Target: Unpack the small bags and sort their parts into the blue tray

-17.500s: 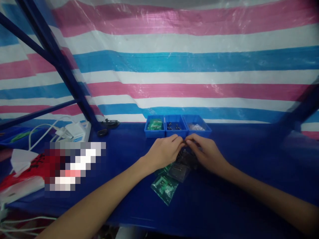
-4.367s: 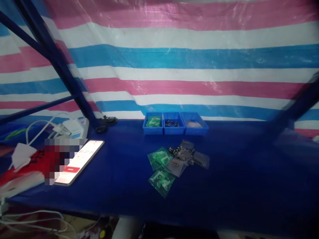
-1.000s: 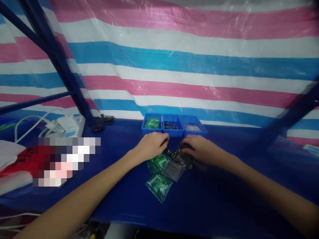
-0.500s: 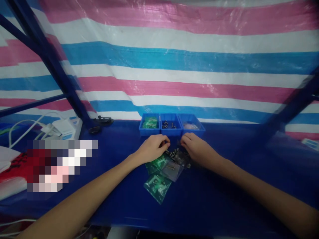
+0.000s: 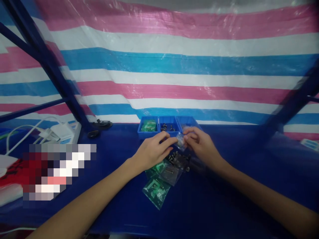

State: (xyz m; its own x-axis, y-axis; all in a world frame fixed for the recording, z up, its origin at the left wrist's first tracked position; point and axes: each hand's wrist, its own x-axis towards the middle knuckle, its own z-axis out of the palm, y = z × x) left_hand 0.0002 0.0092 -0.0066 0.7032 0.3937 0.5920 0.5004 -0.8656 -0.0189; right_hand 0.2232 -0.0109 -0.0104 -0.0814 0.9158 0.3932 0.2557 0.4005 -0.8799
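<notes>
Just below the frame's centre, right of the middle, the right hand (image 5: 203, 145) pinches a clear bag (image 5: 180, 142). The left hand (image 5: 151, 151), fingers parted, reaches its left edge, perhaps touching. Screws (image 5: 172, 156) and green bags (image 5: 156, 192) lie lower; blue trays (image 5: 147, 135) stand above.

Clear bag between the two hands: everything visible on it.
The clear bag is small, crinkled and glossy, looking like thin transparent plastic; its contents are too blurred to identify. It appears held off the blue table, on the near side of the blue bins, its right edge pinched by the right hand. The left hand reaches its left edge; contact is unclear.
</notes>
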